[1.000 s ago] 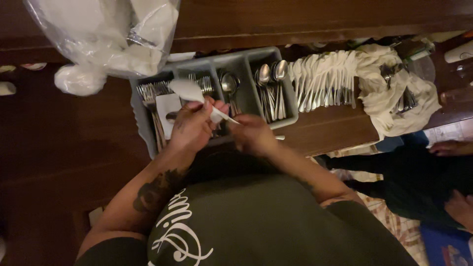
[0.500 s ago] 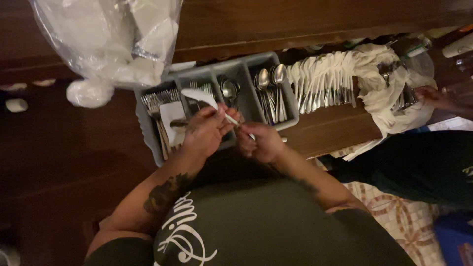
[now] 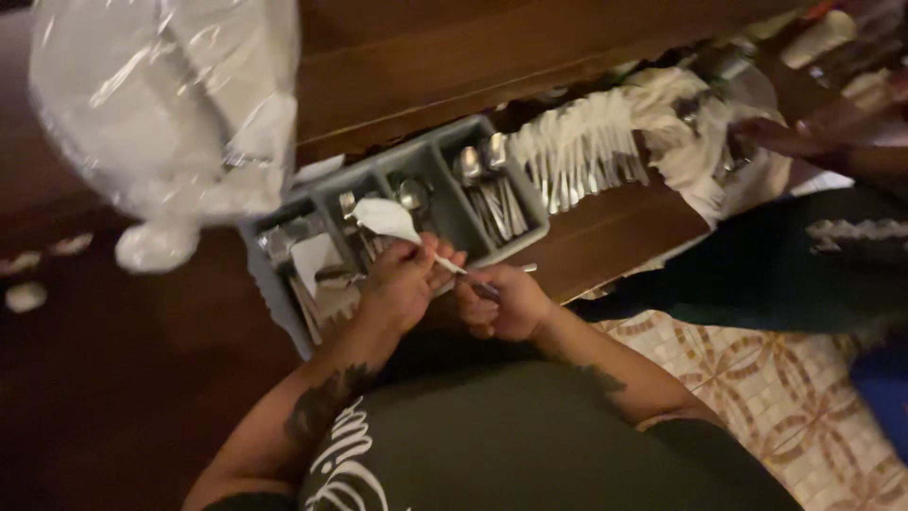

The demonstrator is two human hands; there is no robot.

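My left hand (image 3: 405, 284) pinches a white paper napkin (image 3: 386, 218) that wraps the upper end of a piece of cutlery (image 3: 473, 280). My right hand (image 3: 501, 301) grips the lower end of the same piece of cutlery, just right of the left hand. Both hands hover over the front edge of a grey cutlery tray (image 3: 537, 220) with several compartments holding spoons (image 3: 478, 170) and forks (image 3: 284, 241).
A row of napkin-wrapped cutlery (image 3: 577, 151) lies right of the tray beside a white cloth (image 3: 695, 156). A big clear plastic bag of white items (image 3: 161, 114) sits at upper left. Another person's hand (image 3: 804, 132) reaches in at the right edge.
The view has shifted so the tray and my hands sit further right. My hands stay together on the napkin and cutlery. The other person's hand has come in at the right.
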